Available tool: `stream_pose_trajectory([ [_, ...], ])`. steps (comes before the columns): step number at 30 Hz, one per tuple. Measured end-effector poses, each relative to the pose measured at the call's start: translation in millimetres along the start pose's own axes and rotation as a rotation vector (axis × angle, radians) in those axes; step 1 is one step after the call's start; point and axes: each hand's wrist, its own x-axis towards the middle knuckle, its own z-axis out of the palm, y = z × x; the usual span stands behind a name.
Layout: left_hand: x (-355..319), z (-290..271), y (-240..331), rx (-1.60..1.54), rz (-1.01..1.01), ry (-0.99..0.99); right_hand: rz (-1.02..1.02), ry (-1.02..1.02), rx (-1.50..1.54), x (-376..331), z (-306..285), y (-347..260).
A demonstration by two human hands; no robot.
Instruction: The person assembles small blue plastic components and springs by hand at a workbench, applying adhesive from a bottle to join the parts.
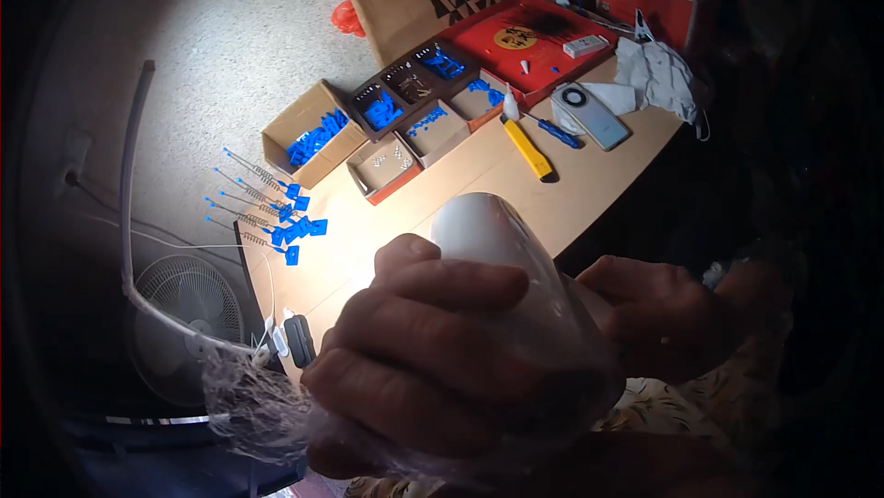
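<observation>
My left hand (424, 341) is wrapped round a smooth white rounded cylinder (479, 226), close to the camera above the table's near edge. I cannot tell what kind of thing the cylinder is. Clear crinkled plastic film (258, 401) hangs below and to the left of this hand. On the cylinder's right side is my right hand (663, 318), in shadow with its fingers curled. Its fingertips are partly hidden behind the cylinder, so what they grip does not show. A faint sheen of clear film also shows around the right hand.
Blue tags on coiled wires (281, 213) lie at the table's left. Behind stand a cardboard box (276, 144) of blue pieces and a partitioned dark tray (368, 93). A yellow cutter (529, 153), blue screwdriver (557, 134) and phone (603, 121) lie right; a fan (189, 305) stands left.
</observation>
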Motion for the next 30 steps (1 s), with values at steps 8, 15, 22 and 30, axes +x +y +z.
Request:
stream_pose_trajectory([
  [8, 12, 34, 25, 0.138, 0.031, 0.276, -0.159, 0.076, 0.077, 21, 15, 8],
  [15, 27, 56, 40, 0.278, -0.032, 0.296, -0.218, 0.126, 0.079, 18, 22, 4],
  [22, 35, 75, 37, 0.349, 0.028, 0.394, -0.234, 0.063, 0.017, 19, 15, -11],
  [30, 21, 67, 34, 0.302, -0.018, 0.48, -0.21, -0.005, -0.011, 17, 12, -17],
])
